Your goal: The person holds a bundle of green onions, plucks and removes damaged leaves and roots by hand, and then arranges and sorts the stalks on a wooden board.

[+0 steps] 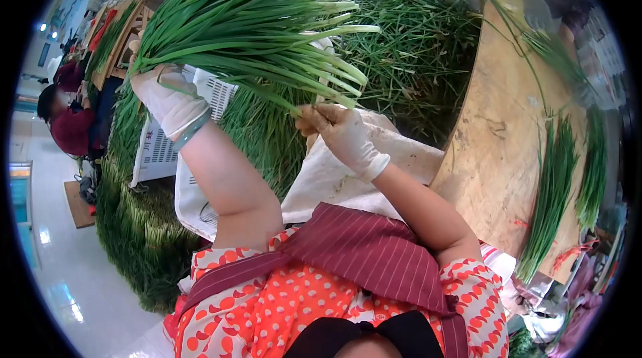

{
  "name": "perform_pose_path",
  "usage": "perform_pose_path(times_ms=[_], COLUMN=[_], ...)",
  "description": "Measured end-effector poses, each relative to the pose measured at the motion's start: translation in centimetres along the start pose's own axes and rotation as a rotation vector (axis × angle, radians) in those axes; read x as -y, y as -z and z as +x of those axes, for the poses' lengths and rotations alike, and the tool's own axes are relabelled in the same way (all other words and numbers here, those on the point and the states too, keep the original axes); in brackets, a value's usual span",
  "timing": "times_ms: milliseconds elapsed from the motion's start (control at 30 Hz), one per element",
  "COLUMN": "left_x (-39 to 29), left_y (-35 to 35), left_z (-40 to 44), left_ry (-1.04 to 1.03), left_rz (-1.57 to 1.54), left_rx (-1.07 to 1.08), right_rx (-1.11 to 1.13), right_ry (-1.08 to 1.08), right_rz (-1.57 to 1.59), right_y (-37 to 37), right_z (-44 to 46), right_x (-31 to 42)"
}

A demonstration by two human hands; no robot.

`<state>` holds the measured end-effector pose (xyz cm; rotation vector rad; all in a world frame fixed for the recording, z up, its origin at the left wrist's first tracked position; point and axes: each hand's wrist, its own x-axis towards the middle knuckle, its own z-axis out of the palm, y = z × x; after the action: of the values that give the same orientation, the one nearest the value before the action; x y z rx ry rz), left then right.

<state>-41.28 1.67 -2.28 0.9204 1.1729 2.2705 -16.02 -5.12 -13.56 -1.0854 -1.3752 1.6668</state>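
A large bunch of garlic chives (234, 24), with long green leaves and pale stem ends to the right, is held up at the upper middle. My left hand (170, 94), in a white glove with a bangle at the wrist, is closed around the leafy side of the bunch. At the pale ends, my right hand (341, 134) wears a stained white glove. Its fingers are pinched together by the lowest stem, and what they grip is partly hidden.
Loose chive trimmings (414, 57) are heaped behind my right hand. A wooden board (491, 137) at the right carries chive bundles (552, 191) and red ties. White crates (157, 151) and stacked chives (137, 244) stand left. Another person (70, 124) sits farther left.
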Motion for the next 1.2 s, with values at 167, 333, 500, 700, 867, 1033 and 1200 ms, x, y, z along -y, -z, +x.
perform_pose_path(times_ms=[167, 333, 500, 700, 867, 1033, 1200], left_x=[1.3, 0.4, 1.5, 2.8, 3.3, 2.1, 1.4], left_y=[1.5, 0.2, 0.6, 2.1, 2.8, 2.0, 2.8], left_z=[1.2, 0.0, 0.5, 1.7, 1.9, -0.2, -0.9], left_ry=[-0.062, -0.039, -0.144, -0.023, 0.094, 0.219, 0.447], left_rz=[-0.041, 0.093, -0.008, -0.428, -0.501, -0.601, -0.995], left_rx=[-0.017, -0.104, -0.003, 0.117, 0.096, 0.119, 0.385], right_rx=[-0.067, -0.105, -0.384, -0.022, -0.144, -0.129, -0.557], right_ry=[0.026, -0.039, 0.279, 0.031, 0.082, 0.138, 0.608], right_rz=[-0.127, -1.248, -0.780, 0.140, 0.476, 0.658, -0.829], right_y=[2.4, 9.9, 10.4, 5.2, 4.9, 5.0, 6.0], right_z=[-2.6, -2.3, -0.5, 1.2, 1.5, 0.9, 1.2], right_x=[0.5, 0.7, 2.7, 6.8, 6.5, 6.2, 5.4])
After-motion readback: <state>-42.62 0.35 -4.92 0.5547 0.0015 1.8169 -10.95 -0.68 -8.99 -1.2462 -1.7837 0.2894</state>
